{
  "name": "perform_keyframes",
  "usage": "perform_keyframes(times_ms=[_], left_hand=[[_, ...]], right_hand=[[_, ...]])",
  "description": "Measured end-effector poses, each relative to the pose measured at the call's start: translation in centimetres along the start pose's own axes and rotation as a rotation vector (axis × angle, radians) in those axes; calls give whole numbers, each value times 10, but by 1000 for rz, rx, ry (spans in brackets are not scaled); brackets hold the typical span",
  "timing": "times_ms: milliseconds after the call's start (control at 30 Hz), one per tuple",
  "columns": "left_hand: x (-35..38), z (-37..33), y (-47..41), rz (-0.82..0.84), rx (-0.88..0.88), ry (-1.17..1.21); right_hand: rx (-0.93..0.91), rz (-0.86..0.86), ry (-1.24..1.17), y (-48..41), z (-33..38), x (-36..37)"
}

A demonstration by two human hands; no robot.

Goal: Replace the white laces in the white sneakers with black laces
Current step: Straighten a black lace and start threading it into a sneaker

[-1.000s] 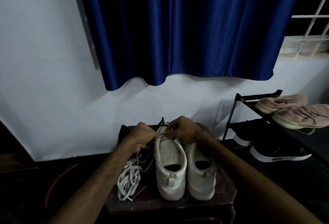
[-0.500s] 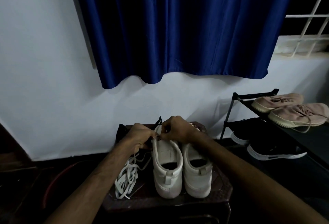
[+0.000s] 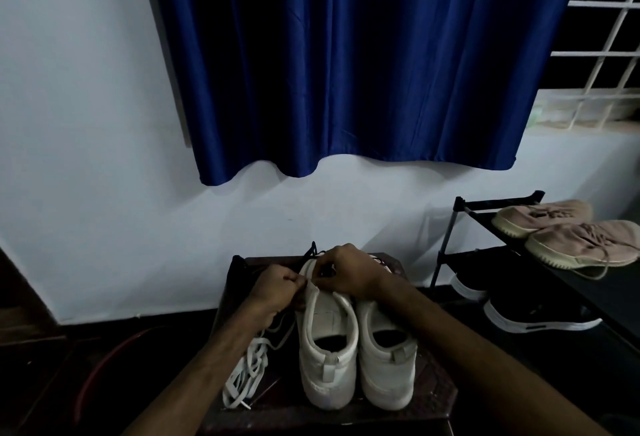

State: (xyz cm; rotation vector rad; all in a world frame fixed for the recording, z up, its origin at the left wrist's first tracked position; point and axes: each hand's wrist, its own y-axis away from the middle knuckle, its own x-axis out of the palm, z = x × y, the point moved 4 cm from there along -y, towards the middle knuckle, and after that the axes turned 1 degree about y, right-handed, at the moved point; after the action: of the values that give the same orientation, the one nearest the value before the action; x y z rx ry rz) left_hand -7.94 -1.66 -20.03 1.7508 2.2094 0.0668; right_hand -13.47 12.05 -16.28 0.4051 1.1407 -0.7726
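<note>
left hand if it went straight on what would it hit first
The left hand would probably meet the left white sneaker first, at the edge it seems to touch; the right hand sits just beyond.

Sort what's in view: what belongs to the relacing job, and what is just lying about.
Job:
left hand and right hand, both at the left sneaker
black lace
right sneaker
white laces
stool

Lying about:
pink shoes
black shoes
rack
curtain
</note>
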Motion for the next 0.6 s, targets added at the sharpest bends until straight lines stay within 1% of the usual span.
perform_keyframes(times_ms=[33,100,200,300,367,400,433,500,567,600], left_hand=[[-2,-1,2,13,-36,62],[-10,-3,5,5,-125,269],[-26,-2,6,-67,-241,606],[-35,-6,0,-93,-234,835],[-36,-8,-5,-186,-213,975],[-34,-9,-6,-235,-187,950],[-31,-8,-6,-278,-132,818],[-24,-7,-7,-290,69,342],[-12,-4,-8,-195,276,-153],[-7,-2,-10,-131,334,-335]], right_hand=[[4,2,17,1,-1,0],[13,9,37,1,-1,0],[28,25,39,1,-2,2],[40,28,37,0,-3,3],[35,25,54,0,-2,3],[30,24,62,1,-2,3],[27,24,73,1,-1,2],[22,29,97,2,0,2],[16,31,109,2,1,2],[16,34,109,2,1,2]])
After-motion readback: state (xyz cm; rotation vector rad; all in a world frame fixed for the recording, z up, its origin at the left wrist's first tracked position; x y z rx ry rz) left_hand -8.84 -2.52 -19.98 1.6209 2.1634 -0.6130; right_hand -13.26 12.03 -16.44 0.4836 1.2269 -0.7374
